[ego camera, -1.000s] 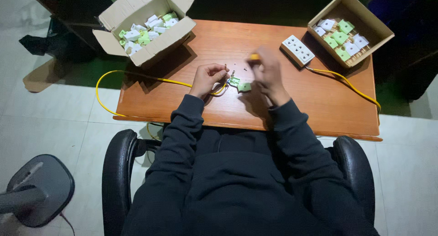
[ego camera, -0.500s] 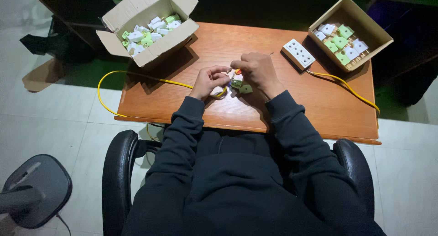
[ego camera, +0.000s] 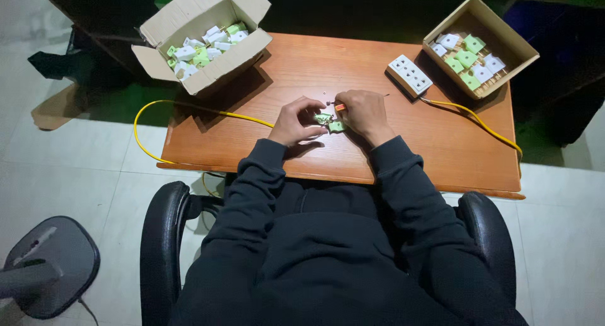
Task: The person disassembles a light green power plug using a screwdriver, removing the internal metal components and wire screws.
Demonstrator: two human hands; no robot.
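Fingertips of both hands meet over a small green-and-white plug (ego camera: pixel 329 121) at mid-desk. Left hand (ego camera: pixel 293 121) curls round it, fingers bent and pressed onto the plug's left side, pinching it steady just above the wood. Right hand (ego camera: pixel 362 113) is closed round a thin orange-handled screwdriver (ego camera: pixel 339 106), whose tip end shows between the two hands, pointing left toward the plug; exact grip on the handle is hidden under the knuckles.

Change vs 1 s ago: hands were a bit apart w/ the plug pieces between them, right hand lifted higher toward the far edge. At 0.5 s ago they had closed together. Now both sit low and tight on the plug, tool brought in close to it. Judging from that, the work looks to have gone from picking up/aligning to actual tool-on-plug work, prob. at a screw, though the screw itself is too small to see.

Outward: yellow cable (ego camera: pixel 189 108) runs from the left hand's side, loops off the desk's left edge. White multi-socket strip (ego camera: pixel 409 75) lies right of the hands, well apart, w/ its own yellow lead trailing to the right edge. Open cardboard box (ego camera: pixel 211 70) at far left holds many green/white plugs; second box (ego camera: pixel 504 45) at far right holds fewer, laid flat. Wooden desk (ego camera: pixel 441 143), black chair below.
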